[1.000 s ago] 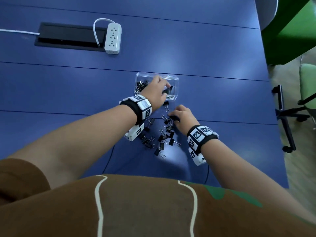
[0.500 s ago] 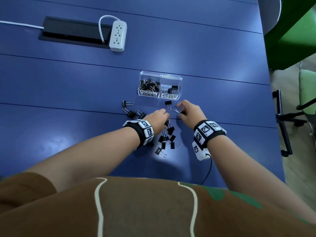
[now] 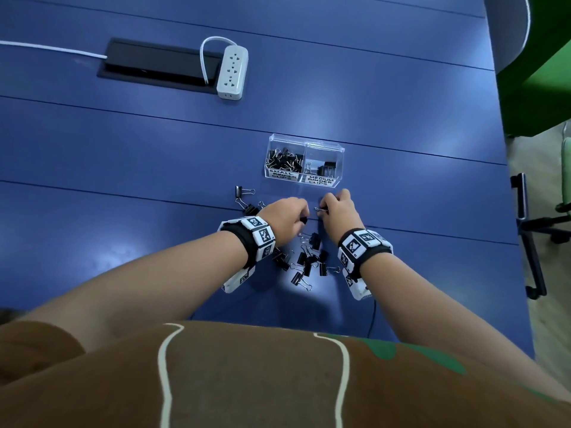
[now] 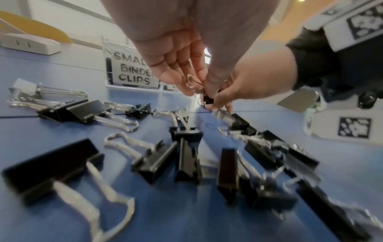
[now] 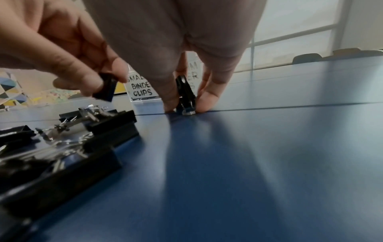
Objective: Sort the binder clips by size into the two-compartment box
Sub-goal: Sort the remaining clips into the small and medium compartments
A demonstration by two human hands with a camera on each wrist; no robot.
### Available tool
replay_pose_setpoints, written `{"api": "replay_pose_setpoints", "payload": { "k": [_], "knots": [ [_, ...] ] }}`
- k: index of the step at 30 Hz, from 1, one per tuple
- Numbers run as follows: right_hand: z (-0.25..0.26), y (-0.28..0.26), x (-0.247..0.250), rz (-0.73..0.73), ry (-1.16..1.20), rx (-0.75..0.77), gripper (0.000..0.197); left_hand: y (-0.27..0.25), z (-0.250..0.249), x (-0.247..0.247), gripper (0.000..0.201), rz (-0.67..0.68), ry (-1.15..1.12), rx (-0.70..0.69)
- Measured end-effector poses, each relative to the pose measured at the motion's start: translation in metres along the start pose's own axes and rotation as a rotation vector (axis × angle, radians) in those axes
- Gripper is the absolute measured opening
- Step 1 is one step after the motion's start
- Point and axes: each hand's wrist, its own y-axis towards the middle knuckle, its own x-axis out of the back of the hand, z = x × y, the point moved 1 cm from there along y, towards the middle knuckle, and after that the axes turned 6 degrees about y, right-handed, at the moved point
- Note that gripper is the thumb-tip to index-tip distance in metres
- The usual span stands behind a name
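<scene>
Landmark: clear two-compartment box [image 3: 304,163] on the blue bench [image 3: 123,149]
Box contents: left compartment, labelled small, holds a dense heap of clips; right compartment, labelled medium, holds only a few
Left hand [image 3: 285,216]: near side of the box, fingers curled, pinching a small black clip [image 5: 104,89] lifted off the bench
Right hand [image 3: 338,211]: near side of the box, just right of the left hand, fingers [image 5: 207,98] closed on a black clip [image 5: 185,95] standing on end with its tip on the bench
Unsorted pile [image 3: 309,261]: loose binder clips of both sizes, nearer the person than the box, between the wrists; a few more lie near-left of the box
Power strip [image 3: 232,72]: well beyond the box, to its far left
Progress: judged partly done; many small clips are filed, few medium
Remaining: two held clips to deposit, then the pile
</scene>
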Motion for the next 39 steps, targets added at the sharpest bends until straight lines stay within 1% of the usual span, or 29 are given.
{"api": "replay_pose_setpoints", "payload": {
  "k": [2,5,7,11,13,15,18,21,24,27,28,31,32,33,36,37,39],
  "knots": [
    [-0.002,-0.005,-0.001,-0.013,-0.003,0.010,0.013,0.005,-0.002,0.009,0.019,-0.054,-0.043,0.007],
    [-0.004,-0.008,0.003,0.013,0.024,0.029,0.011,0.020,-0.004,0.024,0.018,-0.092,-0.096,-0.004],
    [-0.004,-0.007,0.012,0.017,0.085,-0.009,0.008,0.032,-0.008,0.035,0.015,-0.136,-0.123,-0.002],
    [0.002,0.006,0.041,-0.108,0.311,-0.098,0.007,0.060,-0.014,0.057,0.015,-0.247,-0.217,0.106],
    [0.010,0.017,0.057,-0.151,0.381,-0.098,0.006,0.070,-0.016,0.063,0.020,-0.256,-0.285,0.151],
    [0.018,0.031,0.070,-0.185,0.405,-0.089,0.006,0.075,-0.015,0.066,0.029,-0.253,-0.332,0.162],
    [0.030,0.050,0.081,-0.202,0.300,-0.056,0.012,0.072,-0.009,0.067,0.040,-0.249,-0.305,0.154],
    [0.039,0.062,0.081,-0.154,0.187,-0.033,0.014,0.060,0.001,0.064,0.038,-0.272,-0.311,0.167],
    [0.045,0.065,0.074,-0.107,0.126,0.003,0.016,0.042,0.019,0.060,0.040,-0.338,-0.326,0.226],
    [0.047,0.060,0.067,-0.088,0.098,0.040,0.024,0.018,0.046,0.054,0.045,-0.371,-0.340,0.318],
    [0.049,0.056,0.064,-0.100,0.089,0.058,0.025,0.011,0.056,0.051,0.046,-0.389,-0.309,0.347],
    [0.058,0.039,0.050,-0.132,0.111,0.154,0.024,-0.009,0.081,0.040,0.052,-0.409,-0.081,0.385],
    [0.061,0.032,0.041,-0.099,0.104,0.182,0.024,-0.013,0.086,0.038,0.053,-0.389,-0.035,0.372],
    [0.064,0.025,0.031,-0.036,0.085,0.198,0.025,-0.017,0.091,0.035,0.053,-0.357,-0.013,0.351],
    [0.068,0.005,0.001,0.192,0.009,0.173,0.032,-0.021,0.099,0.029,0.049,-0.246,-0.010,0.306],
    [0.068,0.000,-0.008,0.243,-0.019,0.153,0.035,-0.022,0.101,0.029,0.046,-0.224,-0.012,0.299],
    [0.063,-0.006,-0.019,0.284,-0.065,0.130,0.036,-0.022,0.100,0.027,0.037,-0.213,-0.009,0.294]
  ]
}}
